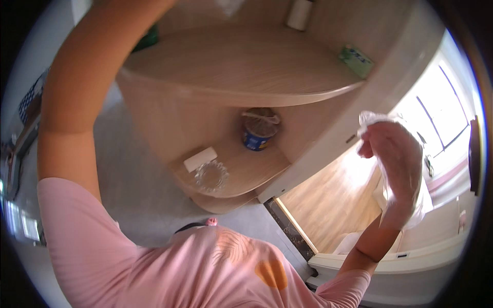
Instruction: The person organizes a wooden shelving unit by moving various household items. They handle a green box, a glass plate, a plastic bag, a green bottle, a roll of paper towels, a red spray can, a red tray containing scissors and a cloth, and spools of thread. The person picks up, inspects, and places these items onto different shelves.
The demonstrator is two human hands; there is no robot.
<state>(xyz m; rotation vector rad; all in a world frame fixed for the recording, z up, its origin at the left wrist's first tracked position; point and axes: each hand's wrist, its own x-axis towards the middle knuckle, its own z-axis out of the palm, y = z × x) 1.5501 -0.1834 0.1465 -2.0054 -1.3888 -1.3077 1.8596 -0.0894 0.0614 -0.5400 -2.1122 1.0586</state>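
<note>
Right hand [393,154] at three o'clock is closed on a clear bag [411,169]. Left arm [77,92] rises past the shelf [241,66] at eleven o'clock; its grip is out of view.

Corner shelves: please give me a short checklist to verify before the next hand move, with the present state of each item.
1. Right hand grips the thin white cloth: ok, cloth bunched at the fingers.
2. Left hand visible: not ok, the arm rises out of the picture.
3. Upper shelf has bare surface: ok; green box at its right edge, white roll at the back.
4. Lower shelf items stand apart: ok; glass dish, white block, blue tub.
5. Tub lid shut: cannot tell.
</note>
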